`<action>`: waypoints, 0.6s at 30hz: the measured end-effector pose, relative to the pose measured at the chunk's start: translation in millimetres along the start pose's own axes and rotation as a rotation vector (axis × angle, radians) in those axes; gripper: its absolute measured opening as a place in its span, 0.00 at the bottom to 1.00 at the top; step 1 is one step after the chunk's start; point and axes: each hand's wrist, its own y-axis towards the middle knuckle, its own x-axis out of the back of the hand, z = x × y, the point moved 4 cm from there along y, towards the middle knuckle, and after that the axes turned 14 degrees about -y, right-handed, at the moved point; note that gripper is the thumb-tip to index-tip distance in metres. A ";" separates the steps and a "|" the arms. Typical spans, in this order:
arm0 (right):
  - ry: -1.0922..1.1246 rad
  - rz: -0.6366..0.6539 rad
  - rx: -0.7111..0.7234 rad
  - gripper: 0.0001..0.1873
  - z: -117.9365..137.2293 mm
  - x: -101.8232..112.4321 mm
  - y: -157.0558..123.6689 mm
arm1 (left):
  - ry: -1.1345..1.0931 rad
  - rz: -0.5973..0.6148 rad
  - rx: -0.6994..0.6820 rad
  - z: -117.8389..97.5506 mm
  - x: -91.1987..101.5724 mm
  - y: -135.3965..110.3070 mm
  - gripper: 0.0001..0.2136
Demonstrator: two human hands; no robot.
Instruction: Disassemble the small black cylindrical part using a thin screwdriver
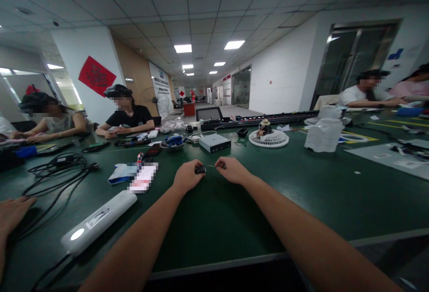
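Note:
My left hand [188, 174] is closed around a small dark object [200, 169] with a shiny edge, too small to name. Facing it, my right hand [231, 169] pinches a thin metal rod [211, 165] whose tip points at the dark object; a small gap shows between them. Both hands are raised slightly over the green table [214, 220]. Just beyond them lies a grey box-shaped disc drive [215, 143], touched by neither hand.
Left of my arms are a white power strip [100, 220], a blurred pink-white sheet [143, 177] and black cables [63, 167]. A white fan grille [268, 138] and a white plastic container [323, 132] stand right. Another person's hand [15, 214] rests at far left.

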 end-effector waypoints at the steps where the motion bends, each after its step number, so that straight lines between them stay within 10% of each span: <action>1: -0.008 -0.012 0.039 0.07 1.9 1.9 -0.6 | -0.009 -0.001 -0.007 0.7 0.7 -0.2 0.13; 18: -0.021 -0.014 0.054 0.08 7.7 8.1 -4.8 | -0.072 0.005 -0.074 -8.7 0.4 -2.0 0.15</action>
